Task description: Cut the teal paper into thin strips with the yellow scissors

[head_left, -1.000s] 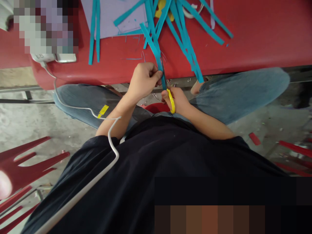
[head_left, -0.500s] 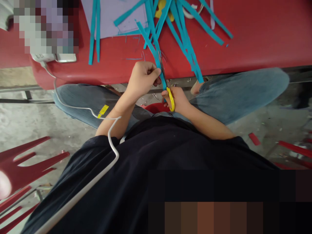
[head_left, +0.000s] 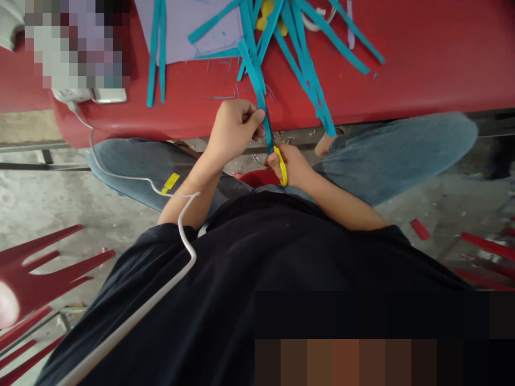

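Between thumb and fingers, my left hand [head_left: 239, 126] pinches a narrow blue strip [head_left: 269, 131] at the near edge of the red table. My right hand [head_left: 292, 163] is closed on yellow-handled scissors [head_left: 283, 167], whose dark blades lie along the strip's right side. The far part of the strip reaches over the table and overlaps other blue strips [head_left: 303, 53]. Its near end is by my right fingers. A lilac sheet [head_left: 177, 32] lies under some of the strips.
The red table [head_left: 422, 59] spans the far side. Two blue strips hang at left, near a white power strip [head_left: 66, 95] and its cable. A white cord [head_left: 185, 241] crosses my left forearm. A red container [head_left: 263, 178] sits between my legs. Red chairs [head_left: 40, 268] stand at lower left.
The forked far end of the held strip has come together and moved nearer and to the right. The scissor blades are closer together. Both hands have shifted only slightly.
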The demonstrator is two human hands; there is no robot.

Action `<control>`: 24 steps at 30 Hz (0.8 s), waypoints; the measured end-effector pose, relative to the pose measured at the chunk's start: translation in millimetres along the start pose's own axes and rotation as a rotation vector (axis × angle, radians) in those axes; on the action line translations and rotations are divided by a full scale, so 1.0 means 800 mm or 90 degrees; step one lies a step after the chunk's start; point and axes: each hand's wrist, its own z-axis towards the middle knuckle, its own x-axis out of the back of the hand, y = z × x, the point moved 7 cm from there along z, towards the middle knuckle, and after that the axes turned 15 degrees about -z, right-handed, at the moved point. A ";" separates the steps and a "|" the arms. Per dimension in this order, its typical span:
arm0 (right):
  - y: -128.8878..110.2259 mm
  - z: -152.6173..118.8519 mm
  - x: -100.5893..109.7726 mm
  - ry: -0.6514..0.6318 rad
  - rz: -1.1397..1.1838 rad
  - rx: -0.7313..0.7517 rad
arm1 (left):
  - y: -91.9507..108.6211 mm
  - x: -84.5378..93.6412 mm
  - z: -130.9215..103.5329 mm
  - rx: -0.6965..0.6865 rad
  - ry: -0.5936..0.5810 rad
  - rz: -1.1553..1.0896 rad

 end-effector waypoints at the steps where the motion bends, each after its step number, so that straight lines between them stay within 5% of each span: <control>1: 0.000 0.000 0.001 -0.002 -0.005 0.000 | -0.001 -0.001 0.000 0.005 -0.005 -0.003; 24: -0.008 -0.005 0.013 -0.007 -0.060 -0.040 | -0.003 -0.004 0.005 -0.016 -0.007 -0.043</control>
